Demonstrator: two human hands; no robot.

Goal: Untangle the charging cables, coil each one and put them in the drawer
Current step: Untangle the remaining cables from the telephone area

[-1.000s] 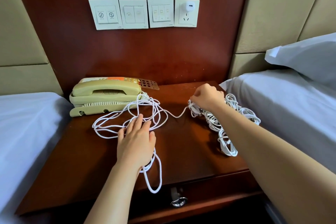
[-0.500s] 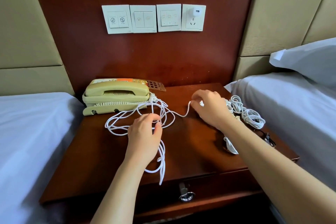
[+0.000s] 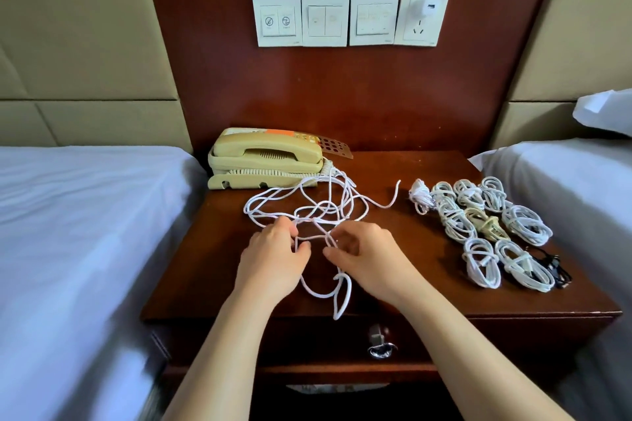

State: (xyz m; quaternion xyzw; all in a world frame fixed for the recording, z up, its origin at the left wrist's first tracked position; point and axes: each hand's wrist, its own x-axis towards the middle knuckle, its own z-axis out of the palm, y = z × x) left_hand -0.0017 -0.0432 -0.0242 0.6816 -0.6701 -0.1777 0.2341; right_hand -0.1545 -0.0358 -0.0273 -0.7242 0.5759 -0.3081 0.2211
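Pinching strands of the tangled white cable (image 3: 309, 212) with left hand (image 3: 273, 263) and right hand (image 3: 371, 260), mid tabletop (image 3: 212, 270) near the front edge. Probably best to feed a free end back through the loops, no yanking. Finished coils (image 3: 492, 225) parked along the right edge.

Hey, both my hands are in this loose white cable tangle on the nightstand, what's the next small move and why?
Probably ease the left hand and right hand slowly apart to open the crossing between them. Both pinch strands of the loose white cable, which lies in overlapping loops by the phone, with one free end toward the coiled bundles.
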